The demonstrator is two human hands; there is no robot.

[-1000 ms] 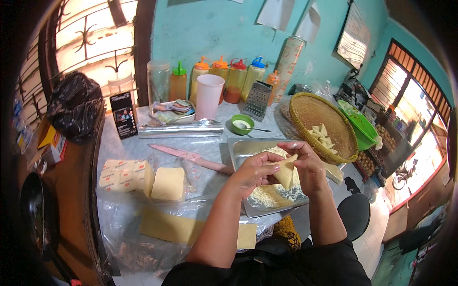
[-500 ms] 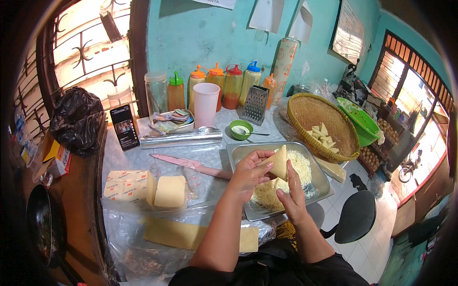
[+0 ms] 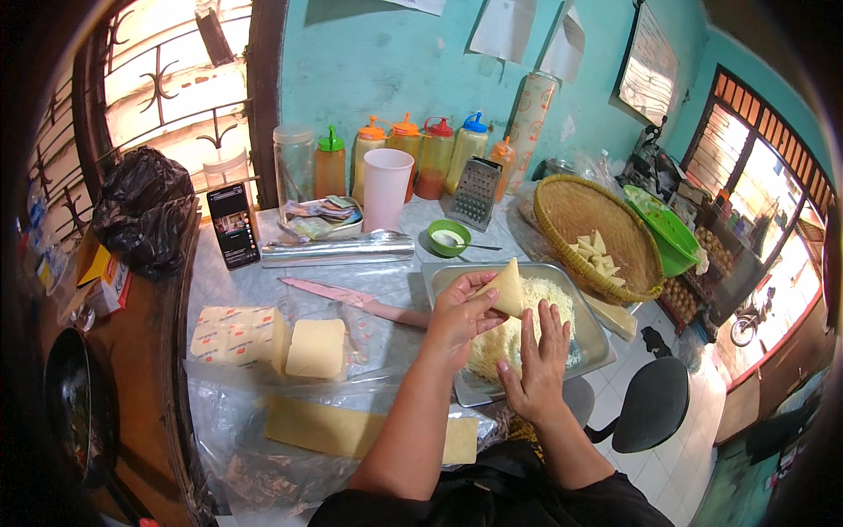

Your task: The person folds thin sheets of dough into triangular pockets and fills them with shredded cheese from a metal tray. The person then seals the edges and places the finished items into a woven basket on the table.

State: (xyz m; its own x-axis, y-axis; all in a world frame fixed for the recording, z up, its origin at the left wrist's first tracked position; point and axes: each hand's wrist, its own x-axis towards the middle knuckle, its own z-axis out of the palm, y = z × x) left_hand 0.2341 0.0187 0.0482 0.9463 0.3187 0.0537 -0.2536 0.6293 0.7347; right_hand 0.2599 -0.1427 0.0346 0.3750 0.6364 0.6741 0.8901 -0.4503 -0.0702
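A folded triangular dough pocket (image 3: 507,292) is pinched between the thumb and fingers of my left hand (image 3: 455,318), its tip pointing up. Beside it my right hand (image 3: 541,367) is open with its fingers stretched, over a metal tray (image 3: 601,353). Pale grated cheese (image 3: 555,304) is heaped in that tray, partly hidden by both hands. A long flat dough strip (image 3: 329,427) lies on plastic sheeting under my left forearm. Several folded triangles (image 3: 597,257) sit in a round woven basket (image 3: 562,204) to the right.
A pink knife (image 3: 351,297) lies left of the tray. Near it are a wrapped block (image 3: 235,337) and a stack of pale square sheets (image 3: 316,349). Behind stand a foil roll (image 3: 338,249), a green bowl (image 3: 450,249), a box grater (image 3: 475,195) and several sauce bottles (image 3: 435,158).
My right hand has moved down and away from the dough pocket, its fingers spreading over the cheese. The left hand keeps hold of the pocket, which has tilted slightly.
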